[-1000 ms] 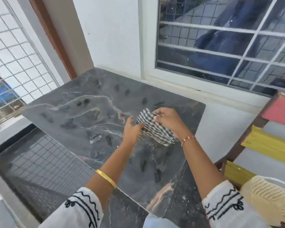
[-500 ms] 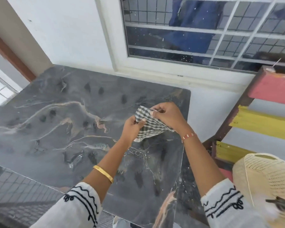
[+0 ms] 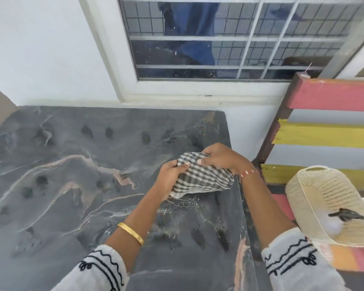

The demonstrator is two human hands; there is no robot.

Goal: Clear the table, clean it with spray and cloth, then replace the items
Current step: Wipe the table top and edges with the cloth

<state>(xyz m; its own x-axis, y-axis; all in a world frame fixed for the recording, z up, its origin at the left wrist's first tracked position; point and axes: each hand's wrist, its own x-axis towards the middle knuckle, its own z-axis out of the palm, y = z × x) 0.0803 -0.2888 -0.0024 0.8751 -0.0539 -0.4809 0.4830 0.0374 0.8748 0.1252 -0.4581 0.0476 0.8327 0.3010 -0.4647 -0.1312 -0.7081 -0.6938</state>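
Gathering the checked cloth (image 3: pixel 200 175) in both hands above the worktop's (image 3: pixel 76 181) right edge.
My left hand (image 3: pixel 170 177) and right hand (image 3: pixel 221 157) each pinch it with curled fingers; I'd fold it into a flat pad, then wipe in overlapping passes from the far edge toward me. I see no readable labels or writing.

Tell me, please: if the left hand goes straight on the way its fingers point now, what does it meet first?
The left hand points up and right into the checked cloth that it already grips; just beyond, probably, is the right hand, which pinches the same cloth.
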